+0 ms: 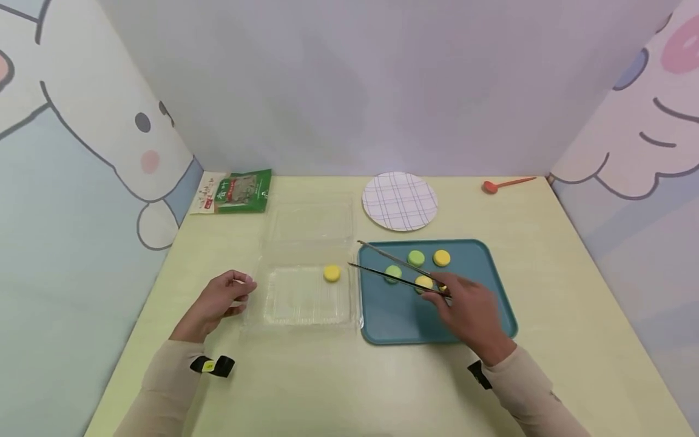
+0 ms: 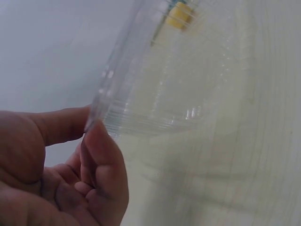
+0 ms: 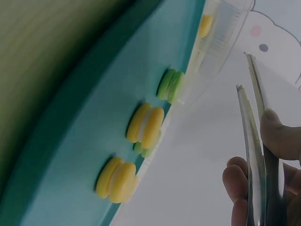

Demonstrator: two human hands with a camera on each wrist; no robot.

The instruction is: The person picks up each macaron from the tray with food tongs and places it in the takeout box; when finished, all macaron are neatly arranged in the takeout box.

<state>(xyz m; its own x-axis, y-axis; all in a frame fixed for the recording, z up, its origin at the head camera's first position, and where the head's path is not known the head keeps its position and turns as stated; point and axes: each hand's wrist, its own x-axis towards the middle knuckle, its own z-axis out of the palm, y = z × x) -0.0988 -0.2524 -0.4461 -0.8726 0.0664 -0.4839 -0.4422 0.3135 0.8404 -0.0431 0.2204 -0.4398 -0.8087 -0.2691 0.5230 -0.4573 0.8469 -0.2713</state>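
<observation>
My left hand pinches the left edge of a clear plastic clamshell box between thumb and finger. The box lies with its lid folded back, and one yellow macaron sits in its base near the right back. In my right hand is a pair of long metal tongs, gripped over the blue-green tray. The tongs point left toward the box, their tips apart with nothing between them. Beneath them on the tray are several macarons, among them a green macaron and a yellow macaron.
Behind the tray lies a round checked plate. A red spoon is at the back right, and a green and white food packet lies at the back left. Walls stand along the table's back and both sides.
</observation>
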